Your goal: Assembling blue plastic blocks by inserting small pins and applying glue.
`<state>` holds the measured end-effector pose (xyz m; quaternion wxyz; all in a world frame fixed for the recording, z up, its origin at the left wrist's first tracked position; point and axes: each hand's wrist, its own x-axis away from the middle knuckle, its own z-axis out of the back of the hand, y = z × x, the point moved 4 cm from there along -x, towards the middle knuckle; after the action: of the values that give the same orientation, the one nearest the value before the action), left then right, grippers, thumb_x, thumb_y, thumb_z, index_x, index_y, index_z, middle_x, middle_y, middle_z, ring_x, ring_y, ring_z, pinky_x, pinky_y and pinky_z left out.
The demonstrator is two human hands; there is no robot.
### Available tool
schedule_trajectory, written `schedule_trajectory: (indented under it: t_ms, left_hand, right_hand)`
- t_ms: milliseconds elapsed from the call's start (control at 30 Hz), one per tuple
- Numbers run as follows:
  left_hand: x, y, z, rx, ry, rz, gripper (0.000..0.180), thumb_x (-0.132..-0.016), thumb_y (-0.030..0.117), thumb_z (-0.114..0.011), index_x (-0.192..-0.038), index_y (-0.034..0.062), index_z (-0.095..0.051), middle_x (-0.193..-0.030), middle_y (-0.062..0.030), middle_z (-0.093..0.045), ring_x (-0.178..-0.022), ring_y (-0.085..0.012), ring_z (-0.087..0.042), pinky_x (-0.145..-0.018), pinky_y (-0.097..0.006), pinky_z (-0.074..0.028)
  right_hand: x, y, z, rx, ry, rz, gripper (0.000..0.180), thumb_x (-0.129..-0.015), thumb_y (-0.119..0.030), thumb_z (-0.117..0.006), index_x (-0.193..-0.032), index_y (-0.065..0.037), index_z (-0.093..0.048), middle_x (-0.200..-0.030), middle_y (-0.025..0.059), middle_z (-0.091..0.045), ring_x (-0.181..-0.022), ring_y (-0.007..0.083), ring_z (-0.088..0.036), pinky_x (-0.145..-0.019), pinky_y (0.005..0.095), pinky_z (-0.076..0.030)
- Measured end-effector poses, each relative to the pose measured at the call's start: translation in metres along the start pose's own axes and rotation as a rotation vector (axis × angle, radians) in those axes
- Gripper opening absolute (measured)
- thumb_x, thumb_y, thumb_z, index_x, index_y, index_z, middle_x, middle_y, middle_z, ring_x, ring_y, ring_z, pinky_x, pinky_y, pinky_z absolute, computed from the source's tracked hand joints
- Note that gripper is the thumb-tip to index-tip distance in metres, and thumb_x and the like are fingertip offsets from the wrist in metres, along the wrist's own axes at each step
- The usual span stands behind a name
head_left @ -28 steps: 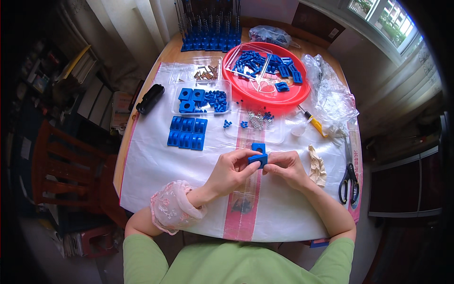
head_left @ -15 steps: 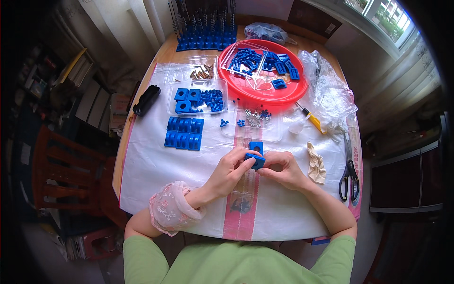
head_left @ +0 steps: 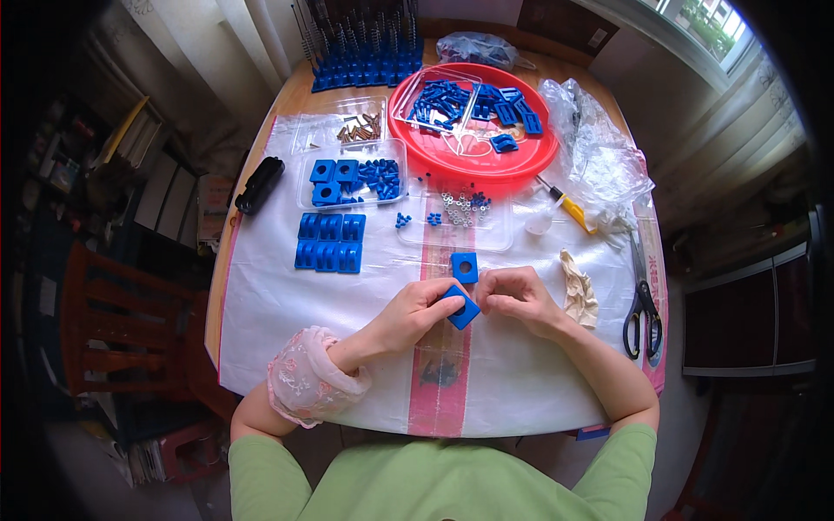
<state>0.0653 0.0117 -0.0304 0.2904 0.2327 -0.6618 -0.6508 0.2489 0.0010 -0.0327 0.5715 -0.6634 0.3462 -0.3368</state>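
Observation:
My left hand (head_left: 407,314) grips a blue square plastic piece (head_left: 464,318) between thumb and fingers, its flat face tilted up. Just to the right of it is my right hand (head_left: 524,304), with thumb and fingertips pressed together; whatever they may hold is too small to make out. A similar blue piece with a round hole (head_left: 465,260) lies on the table beyond my hands. Farther off, a clear shallow lid (head_left: 497,236) carries many small whitish nuts (head_left: 463,208) and tiny blue bits. Two little clusters of blue bits (head_left: 434,220) sit by it.
Left are rows of blue pieces (head_left: 329,243), a clear box of blue parts (head_left: 304,182), screws (head_left: 360,130) and a black case (head_left: 260,185). A red basin (head_left: 530,165) stands behind. On the right lie a yellow-handled screwdriver (head_left: 573,213), crumpled plastic (head_left: 608,174), a cream glove (head_left: 579,291) and scissors (head_left: 641,317).
The held blue piece has come down toward me and turned in my left hand. My right fingers have parted from its edge. The whole view has shifted slightly.

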Motion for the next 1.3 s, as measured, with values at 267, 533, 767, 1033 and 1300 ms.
schedule_trajectory:
  t_ms: [267,533,767,1033,1300]
  left_hand:
    - [-0.002,-0.001,-0.003,-0.15,-0.039,-0.08,0.024,-0.096,0.023,-0.054,-0.096,0.0007,-0.062,-0.085,-0.0084,-0.062,-0.082,-0.0178,-0.058,-0.077,-0.031,-0.046]
    - [-0.001,0.002,-0.003,-0.235,-0.065,-0.119,0.023,-0.096,0.023,-0.054,-0.097,0.0011,-0.061,-0.088,-0.0121,-0.062,-0.083,-0.0244,-0.06,-0.078,-0.034,-0.047]
    - [-0.001,0.005,-0.004,-0.323,-0.077,-0.152,0.023,-0.095,0.023,-0.055,-0.097,0.0012,-0.06,-0.089,-0.0143,-0.062,-0.085,-0.0296,-0.061,-0.077,-0.037,-0.047]
    - [0.001,0.008,-0.006,-0.462,-0.069,-0.191,0.022,-0.095,0.023,-0.055,-0.095,0.0013,-0.058,-0.087,-0.0161,-0.06,-0.086,-0.0338,-0.059,-0.077,-0.04,-0.046]
    - [0.0,0.002,-0.005,-0.349,-0.059,-0.172,0.023,-0.095,0.024,-0.054,-0.096,0.0017,-0.06,-0.088,-0.0146,-0.061,-0.085,-0.0316,-0.059,-0.078,-0.038,-0.046]
  right_hand:
    - [-0.002,-0.006,-0.002,0.218,-0.066,0.085,0.011,-0.079,-0.009,-0.064,-0.078,0.001,-0.059,-0.075,0.0022,-0.057,-0.077,0.0094,-0.053,-0.074,0.0266,-0.043]
    - [-0.003,-0.006,-0.002,0.245,-0.111,0.104,0.01,-0.076,-0.007,-0.064,-0.075,0.001,-0.057,-0.075,0.0033,-0.058,-0.075,0.0115,-0.054,-0.071,0.0281,-0.044]
    - [-0.004,-0.008,-0.004,0.279,-0.127,0.084,0.011,-0.076,-0.006,-0.065,-0.073,0.001,-0.057,-0.073,0.0039,-0.058,-0.073,0.0119,-0.054,-0.07,0.0284,-0.044]
    - [-0.004,-0.008,-0.006,0.288,-0.09,0.021,0.013,-0.076,-0.006,-0.066,-0.07,0.001,-0.058,-0.071,0.004,-0.059,-0.073,0.0121,-0.054,-0.069,0.0291,-0.044]
    - [-0.005,-0.017,-0.003,0.317,-0.191,0.053,0.01,-0.074,-0.006,-0.066,-0.073,-0.001,-0.058,-0.078,0.0053,-0.061,-0.081,0.0159,-0.059,-0.078,0.0311,-0.046]
